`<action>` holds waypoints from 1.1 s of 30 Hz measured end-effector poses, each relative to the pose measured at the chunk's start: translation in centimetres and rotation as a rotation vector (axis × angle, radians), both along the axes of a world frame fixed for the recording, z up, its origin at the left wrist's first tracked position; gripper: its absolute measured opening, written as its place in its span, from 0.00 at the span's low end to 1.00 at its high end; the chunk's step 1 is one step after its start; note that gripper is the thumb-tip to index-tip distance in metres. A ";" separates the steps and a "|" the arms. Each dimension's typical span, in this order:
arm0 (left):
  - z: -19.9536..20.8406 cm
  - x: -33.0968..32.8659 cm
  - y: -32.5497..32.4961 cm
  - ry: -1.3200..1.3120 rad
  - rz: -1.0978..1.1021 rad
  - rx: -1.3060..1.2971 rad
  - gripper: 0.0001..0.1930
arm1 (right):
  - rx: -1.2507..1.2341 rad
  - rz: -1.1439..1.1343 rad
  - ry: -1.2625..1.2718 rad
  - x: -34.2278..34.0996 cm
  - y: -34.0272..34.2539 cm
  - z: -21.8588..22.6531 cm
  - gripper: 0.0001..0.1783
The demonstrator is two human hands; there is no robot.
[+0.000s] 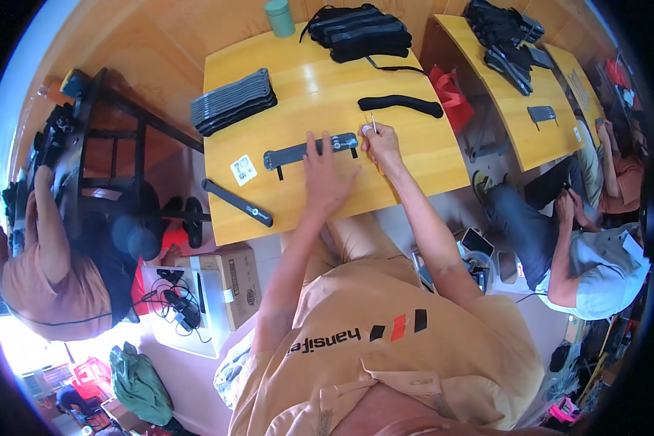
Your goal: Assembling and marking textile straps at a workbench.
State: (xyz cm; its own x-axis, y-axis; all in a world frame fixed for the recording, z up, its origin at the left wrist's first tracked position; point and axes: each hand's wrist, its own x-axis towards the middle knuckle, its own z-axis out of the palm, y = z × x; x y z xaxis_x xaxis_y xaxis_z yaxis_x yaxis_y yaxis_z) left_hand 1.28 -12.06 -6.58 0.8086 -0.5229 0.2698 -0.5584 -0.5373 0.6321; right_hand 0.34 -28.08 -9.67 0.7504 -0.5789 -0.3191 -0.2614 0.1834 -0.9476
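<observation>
A dark grey flat strip (293, 155) with rounded ends lies crosswise on the yellow table (407, 156). Two short black tabs stick out from its near edge. My left hand (327, 174) rests over its middle, fingers stretched out and pressing on it. Just beyond its right end, my right hand (382, 147) is closed round a small tool (373, 122) with a thin metal tip; its exact kind is too small to make out. A curved black padded band (401, 106) lies farther right. Nearer the left front edge sits a similar dark strip (237, 203), beside a white printed label (243, 169).
A stack of grey strips (234, 100), a pile of black bands (363, 33) and a green canister (279, 18) stand toward the back. People sit on both sides. Below left are a white bin (185, 309) with cables and a cardboard box (232, 283).
</observation>
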 end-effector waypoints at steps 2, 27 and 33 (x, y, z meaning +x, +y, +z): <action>0.9 0.0 2.5 -0.043 0.082 -0.099 0.32 | -0.020 0.013 -0.045 0.4 0.5 -0.3 0.10; -0.5 0.5 20.0 0.954 0.615 -0.677 0.10 | -0.055 0.049 -0.023 -0.7 -0.1 -0.4 0.12; 8.6 -0.9 14.8 0.845 0.429 -1.201 0.06 | -0.175 0.148 -0.224 -1.6 1.4 5.9 0.09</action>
